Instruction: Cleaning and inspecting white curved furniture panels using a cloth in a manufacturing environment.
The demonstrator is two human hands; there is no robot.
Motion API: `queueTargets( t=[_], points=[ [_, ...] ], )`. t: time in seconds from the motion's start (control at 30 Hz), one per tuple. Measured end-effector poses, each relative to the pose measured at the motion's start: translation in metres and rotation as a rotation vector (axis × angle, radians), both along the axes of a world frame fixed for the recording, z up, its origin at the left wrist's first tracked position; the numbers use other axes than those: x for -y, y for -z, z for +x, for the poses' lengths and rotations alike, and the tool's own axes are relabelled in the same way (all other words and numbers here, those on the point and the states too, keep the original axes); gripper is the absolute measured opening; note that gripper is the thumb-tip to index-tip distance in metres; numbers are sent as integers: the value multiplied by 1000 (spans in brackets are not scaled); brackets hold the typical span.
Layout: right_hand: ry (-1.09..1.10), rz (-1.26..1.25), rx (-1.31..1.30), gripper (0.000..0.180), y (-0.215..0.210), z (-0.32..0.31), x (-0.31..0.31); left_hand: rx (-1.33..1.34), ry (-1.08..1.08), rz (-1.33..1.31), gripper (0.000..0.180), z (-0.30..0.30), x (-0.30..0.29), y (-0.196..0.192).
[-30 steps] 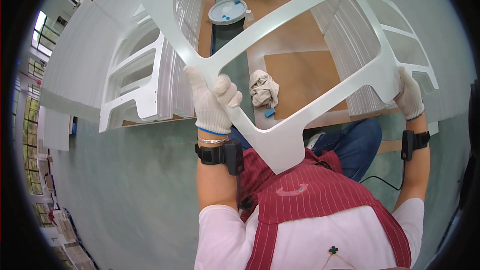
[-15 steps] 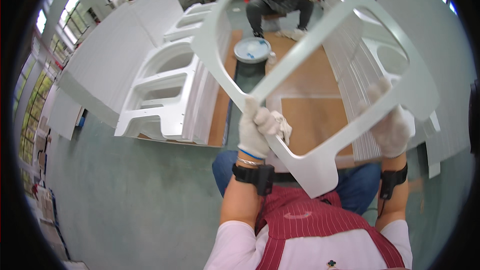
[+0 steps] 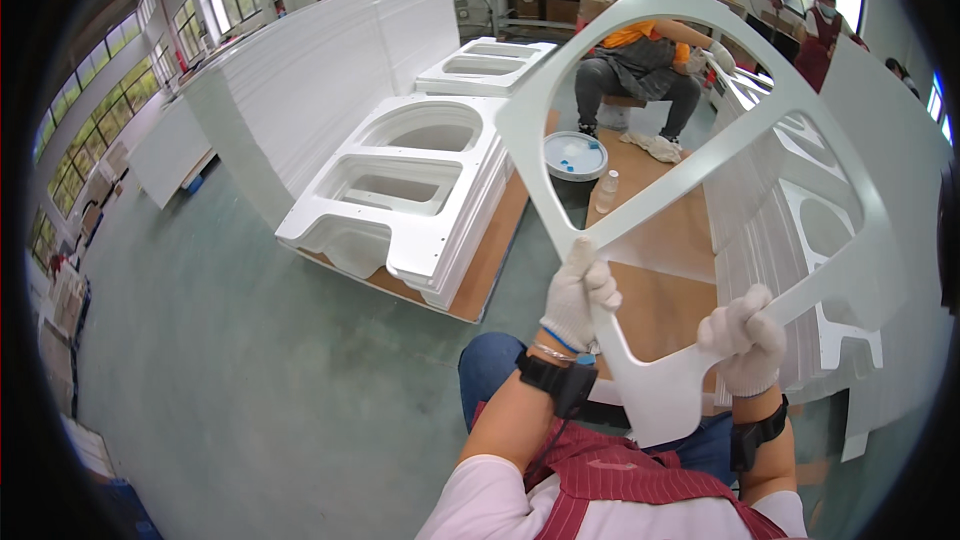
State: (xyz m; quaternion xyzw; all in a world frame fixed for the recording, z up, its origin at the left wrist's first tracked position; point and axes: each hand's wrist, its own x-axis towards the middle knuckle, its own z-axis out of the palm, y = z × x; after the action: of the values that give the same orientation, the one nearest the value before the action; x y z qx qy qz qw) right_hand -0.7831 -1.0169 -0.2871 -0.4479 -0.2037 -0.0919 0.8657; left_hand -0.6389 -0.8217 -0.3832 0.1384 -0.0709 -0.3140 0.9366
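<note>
A large white panel frame [image 3: 648, 402] with two big cut-outs is held up, tilted, in front of me. My left hand [image 3: 582, 295], in a white knit glove, is closed round its left edge, close to where the crossbar joins. The gloved right hand [image 3: 745, 340] grips the lower right edge, fingers curled over it. Through the openings I see brown board [image 3: 655, 315] on the floor and a clear bottle [image 3: 607, 190]. Some of the right palm is hidden behind the fingers.
Stacked white panels [image 3: 400, 210] stand on brown board at the left, beside a tall white sheet wall [image 3: 290, 70]. More stacked panels [image 3: 830, 230] line the right. Ahead sits a co-worker [image 3: 640, 80] near a lidded bucket [image 3: 575, 155]. Another person [image 3: 820, 35] stands farther back.
My view has swung left and up, so the panel frame appears farther right and lower. My right hand has shifted inward along the frame's lower edge. The left hand keeps its grip.
</note>
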Motion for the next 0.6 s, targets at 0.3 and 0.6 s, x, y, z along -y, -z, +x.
queueTargets(
  t=[0.3,0.6],
  points=[
    [340,-488,-153,8,-33,36,-70,451,-70,633,42,-43,17,5],
    [633,-971,133,15,30,91,-116,773,-237,1098,73,-89,-15,34]
  ],
)
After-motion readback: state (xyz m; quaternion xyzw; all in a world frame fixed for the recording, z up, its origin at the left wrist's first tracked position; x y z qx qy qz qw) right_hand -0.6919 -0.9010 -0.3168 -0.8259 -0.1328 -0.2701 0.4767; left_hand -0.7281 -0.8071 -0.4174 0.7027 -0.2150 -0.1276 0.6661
